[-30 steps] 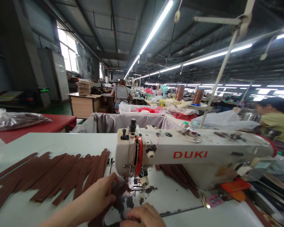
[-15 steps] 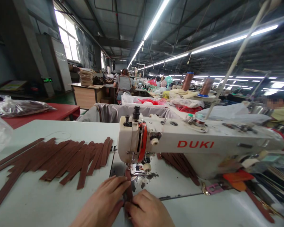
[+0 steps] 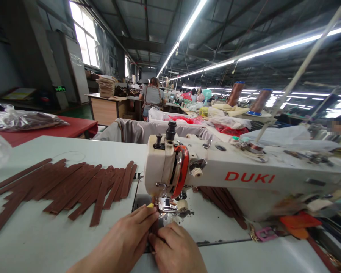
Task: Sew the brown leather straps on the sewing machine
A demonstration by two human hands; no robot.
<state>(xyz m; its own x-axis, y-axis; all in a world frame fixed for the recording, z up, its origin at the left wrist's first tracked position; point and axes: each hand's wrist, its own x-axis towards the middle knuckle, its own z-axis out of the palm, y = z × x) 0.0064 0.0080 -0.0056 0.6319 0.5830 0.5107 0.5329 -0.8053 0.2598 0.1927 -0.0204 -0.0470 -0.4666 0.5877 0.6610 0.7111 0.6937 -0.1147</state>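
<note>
Sewing machine (image 3: 204,167) beyond both hands (image 3: 135,233), brown strips (image 3: 82,185) leftward, hands covering workpiece

Table (image 3: 74,242): pale top, w/ dark seams & chipped dark spots around the inset plate (image 3: 210,227) under the machine (image 3: 244,170), which stands on the R side. L half has a wide, overlapping spread of flat brown strips (image 3: 74,185), mostly slanted, rounded tips at the far end. 2nd bunch of strips lies under the machine's arm, well apart from the 1st. Thin loose thread (image 3: 71,152) curls just beyond the L spread. Nr the machine's base, R: pink buckle (image 3: 267,234) w/ gold metal bit (image 3: 254,233) beside it, & orange pcs (image 3: 300,220), overlapping.
</note>
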